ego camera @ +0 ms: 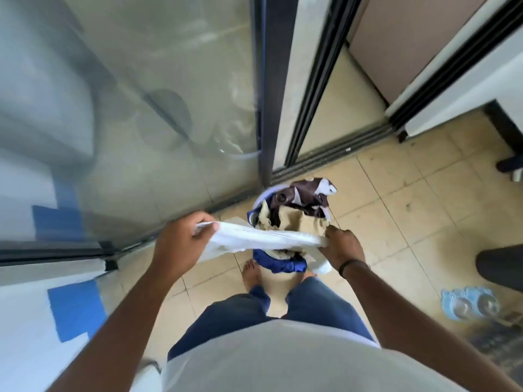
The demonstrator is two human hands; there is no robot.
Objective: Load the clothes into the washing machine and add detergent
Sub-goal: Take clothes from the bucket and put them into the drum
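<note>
The left hand (181,239) pinches one end of a white cloth (254,240), thumb curled over its edge, while the right hand (341,247) (a dark band on its wrist) grips the other end in a closed fist, so the cloth stretches between them. Just below and beyond it a basket (261,198) stands on the tiled floor (396,222), heaped with beige, blue and brown clothes (294,216). Beyond the basket a glass door (141,108) rises at left.
</note>
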